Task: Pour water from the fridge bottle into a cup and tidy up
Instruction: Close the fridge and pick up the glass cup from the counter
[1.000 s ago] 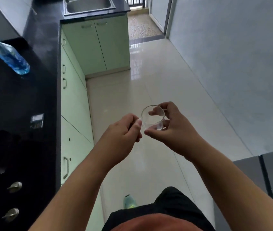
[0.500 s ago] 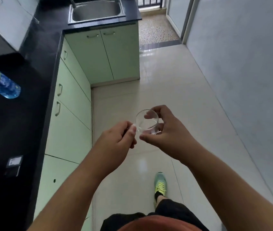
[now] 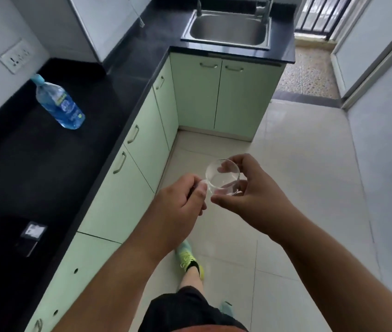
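The right hand (image 3: 254,195) holds a clear glass cup (image 3: 222,177) above the floor (image 3: 298,168), fingers curled round its far side and thumb under its near edge. The left hand (image 3: 180,200) pinches the cup's near side between thumb and curled fingers. Well apart to the left, a blue water bottle (image 3: 58,103) stands on the black counter (image 3: 46,159). The steel sink (image 3: 228,29) sits at the counter's far end, above pale green cabinets (image 3: 216,97)
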{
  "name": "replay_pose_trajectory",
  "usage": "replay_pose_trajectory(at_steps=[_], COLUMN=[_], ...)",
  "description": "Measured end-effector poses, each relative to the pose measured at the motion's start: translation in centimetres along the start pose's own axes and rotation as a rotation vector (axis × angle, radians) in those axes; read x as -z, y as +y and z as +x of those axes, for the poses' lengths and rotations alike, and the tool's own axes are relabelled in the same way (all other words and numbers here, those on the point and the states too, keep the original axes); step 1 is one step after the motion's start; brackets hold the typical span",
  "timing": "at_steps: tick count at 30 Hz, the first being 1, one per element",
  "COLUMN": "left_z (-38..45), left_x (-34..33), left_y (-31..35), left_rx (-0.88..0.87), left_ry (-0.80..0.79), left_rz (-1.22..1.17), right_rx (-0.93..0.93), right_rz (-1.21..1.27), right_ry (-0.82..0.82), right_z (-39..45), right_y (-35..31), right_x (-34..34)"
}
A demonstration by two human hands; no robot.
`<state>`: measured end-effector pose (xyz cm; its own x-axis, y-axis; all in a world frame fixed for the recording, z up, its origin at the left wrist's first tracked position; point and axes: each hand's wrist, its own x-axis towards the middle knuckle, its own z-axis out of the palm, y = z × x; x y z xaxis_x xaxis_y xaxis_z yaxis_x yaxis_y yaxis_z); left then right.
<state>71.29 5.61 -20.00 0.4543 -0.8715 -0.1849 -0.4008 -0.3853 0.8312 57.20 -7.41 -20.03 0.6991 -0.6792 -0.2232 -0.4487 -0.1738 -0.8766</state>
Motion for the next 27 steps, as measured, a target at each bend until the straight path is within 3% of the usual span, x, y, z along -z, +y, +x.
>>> replay_pose_trajectory(at_steps=[9, 14, 27], left_z=[13.5, 18.9, 25.4], left_x=[7.4, 12.0, 17.3], left_y=[-1.8, -2.4, -4.8], left_rx=[0.017, 0.037, 0.44], left_ry=[0.032, 0.133, 0.604], left_rz=[-0.048, -0.065, -0.187], right_rx=[0.012, 0.049, 0.273], right_rz=[-0.06, -0.015, -0.21], right_ry=[-0.009, -0.044, -0.629], right_z=[15.6, 23.1, 42.3], right_y=[-4.8, -7.7, -13.9], right_x=[-0.5, -1.7, -7.3])
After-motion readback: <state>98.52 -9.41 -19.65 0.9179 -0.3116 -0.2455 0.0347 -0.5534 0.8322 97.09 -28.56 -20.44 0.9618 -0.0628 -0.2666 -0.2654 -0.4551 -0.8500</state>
